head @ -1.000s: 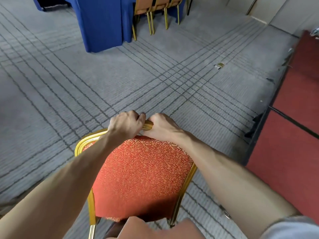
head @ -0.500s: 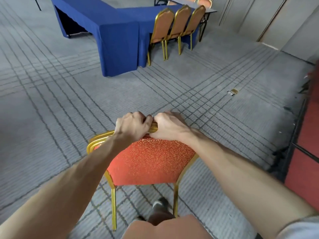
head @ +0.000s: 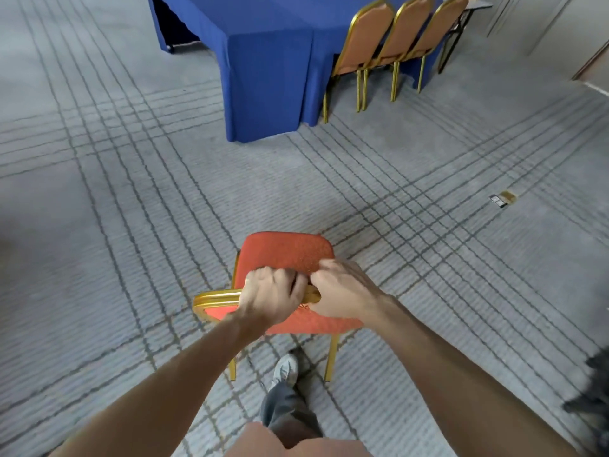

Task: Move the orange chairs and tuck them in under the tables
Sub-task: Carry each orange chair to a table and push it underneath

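From the head camera, a chair with an orange patterned fabric seat and a gold metal frame stands out on the open floor, just in front of the person and well apart from the tables; its back faces the person and its seat points away toward the far end of the room. The left hand is curled over the gold top rail of the backrest, fingers wrapped round it in a firm grip; the right hand grips the same rail just beside it, the knuckles of the two hands almost touching near the middle of the rail. Both bare forearms reach in from the bottom edge. Two gold rear legs show below the backrest; whether they rest on the floor or hang just above it cannot be told. A grey and white shoe on a grey trouser leg stands between those legs.

The floor is a grey carpet crossed by bands of darker lines. At the far end is a long table draped to the floor in a blue cloth; three more orange chairs with gold frames stand in a row against its right side, seats tucked under. A small dark and gold scrap lies on the carpet to the right; a blurred dark shape sits at the right edge.
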A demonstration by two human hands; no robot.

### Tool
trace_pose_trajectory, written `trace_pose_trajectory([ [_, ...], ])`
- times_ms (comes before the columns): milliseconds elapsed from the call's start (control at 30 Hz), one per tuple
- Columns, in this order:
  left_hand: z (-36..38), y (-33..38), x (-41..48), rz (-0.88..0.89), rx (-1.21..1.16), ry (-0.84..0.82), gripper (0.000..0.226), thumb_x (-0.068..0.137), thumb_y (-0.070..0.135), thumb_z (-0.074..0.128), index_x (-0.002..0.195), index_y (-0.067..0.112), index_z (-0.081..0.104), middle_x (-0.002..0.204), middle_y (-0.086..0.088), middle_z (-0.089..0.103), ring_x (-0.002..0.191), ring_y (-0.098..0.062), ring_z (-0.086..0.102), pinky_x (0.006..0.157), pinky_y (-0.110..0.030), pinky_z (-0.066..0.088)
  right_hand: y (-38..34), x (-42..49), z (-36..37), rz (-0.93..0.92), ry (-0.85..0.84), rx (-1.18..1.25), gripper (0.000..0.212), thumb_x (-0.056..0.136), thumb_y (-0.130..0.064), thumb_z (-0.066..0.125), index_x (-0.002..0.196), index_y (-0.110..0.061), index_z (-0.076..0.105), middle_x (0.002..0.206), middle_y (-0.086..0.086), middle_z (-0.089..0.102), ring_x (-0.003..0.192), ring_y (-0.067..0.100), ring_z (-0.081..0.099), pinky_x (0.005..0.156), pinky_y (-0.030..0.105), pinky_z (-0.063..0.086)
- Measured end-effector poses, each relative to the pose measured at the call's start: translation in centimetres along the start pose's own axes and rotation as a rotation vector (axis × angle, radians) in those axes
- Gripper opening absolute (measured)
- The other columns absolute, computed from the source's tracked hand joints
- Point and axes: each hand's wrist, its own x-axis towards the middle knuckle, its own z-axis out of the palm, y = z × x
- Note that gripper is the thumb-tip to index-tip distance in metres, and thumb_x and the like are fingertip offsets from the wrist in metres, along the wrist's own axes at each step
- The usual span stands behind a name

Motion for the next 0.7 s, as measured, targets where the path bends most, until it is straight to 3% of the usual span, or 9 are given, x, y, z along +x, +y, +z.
trace_pose_trajectory([
  [100, -2.1, -1.9, 7.6, -0.048, -0.134, 0.088, 0.062, 0.091, 0.051, 0.014, 0.088, 0.020, 0.068, 0.078, -0.004, 0.070, 0.072, -0.033, 0.066, 0.055, -0.032, 0.033, 3.6, 5.1, -3.1, 0.082, 0.050, 0.123, 0.026, 0.086, -0.042, 0.059, 0.073, -0.020, 0.050, 0.084, 0.001, 0.055, 0.092, 0.026, 0.061, 0.075, 0.033, 0.040],
  [167, -3.9, -3.5, 12.4, -0.077, -0.218, 0.120, 0.055, 0.097, 0.051, 0.020, 0.084, 0.020, 0.064, 0.084, -0.005, 0.071, 0.083, -0.032, 0.066, 0.063, -0.036, 0.045, 5.4, 8.9, -5.2, 0.140, 0.121, 0.195, 0.026, 0.088, -0.043, 0.056, 0.081, -0.019, 0.061, 0.081, 0.002, 0.063, 0.086, 0.027, 0.064, 0.067, 0.030, 0.039],
  [267, -6.2, -5.6, 17.4, -0.098, -0.350, 0.138, 0.046, 0.102, 0.049, 0.034, 0.067, 0.027, 0.055, 0.076, -0.003, 0.070, 0.077, -0.029, 0.064, 0.071, -0.040, 0.052, 6.6, 13.5, -7.5, 0.219, 0.208, 0.361, 0.028, 0.091, -0.048, 0.053, 0.088, -0.023, 0.066, 0.080, 0.002, 0.068, 0.075, 0.024, 0.060, 0.066, 0.029, 0.036],
  [367, -6.7, -7.6, 21.2, -0.015, -0.331, 0.150, 0.060, 0.095, 0.061, 0.022, 0.066, 0.022, 0.059, 0.062, 0.002, 0.063, 0.061, -0.019, 0.058, 0.061, -0.033, 0.047, 8.2, 17.0, -9.2, 0.284, 0.237, 0.396, 0.033, 0.089, -0.054, 0.052, 0.075, -0.025, 0.059, 0.067, -0.005, 0.056, 0.068, 0.021, 0.052, 0.065, 0.030, 0.036],
  [500, -6.4, -10.2, 28.0, -0.019, -0.290, 0.199, 0.068, 0.095, 0.064, 0.015, 0.074, 0.021, 0.065, 0.069, -0.002, 0.068, 0.069, -0.023, 0.064, 0.062, -0.032, 0.046, 11.6, 22.9, -11.2, 0.299, 0.313, 0.353, 0.035, 0.090, -0.052, 0.052, 0.074, -0.022, 0.058, 0.074, 0.002, 0.067, 0.069, 0.022, 0.055, 0.065, 0.030, 0.035],
  [600, -6.3, -11.9, 34.0, -0.071, -0.234, 0.206, 0.056, 0.099, 0.059, 0.022, 0.068, 0.025, 0.055, 0.074, -0.005, 0.070, 0.075, -0.027, 0.065, 0.063, -0.033, 0.042, 14.4, 28.0, -12.7, 0.298, 0.388, 0.306, 0.031, 0.091, -0.048, 0.053, 0.084, -0.022, 0.068, 0.078, 0.004, 0.070, 0.072, 0.025, 0.058, 0.066, 0.031, 0.033],
  [700, -6.7, -13.5, 39.6, -0.082, -0.214, 0.203, 0.055, 0.101, 0.053, 0.026, 0.074, 0.022, 0.062, 0.079, -0.007, 0.070, 0.079, -0.029, 0.064, 0.063, -0.032, 0.036, 17.2, 32.9, -14.2, 0.296, 0.419, 0.272, 0.028, 0.089, -0.047, 0.054, 0.090, -0.025, 0.071, 0.081, 0.003, 0.071, 0.080, 0.027, 0.064, 0.067, 0.031, 0.035],
])
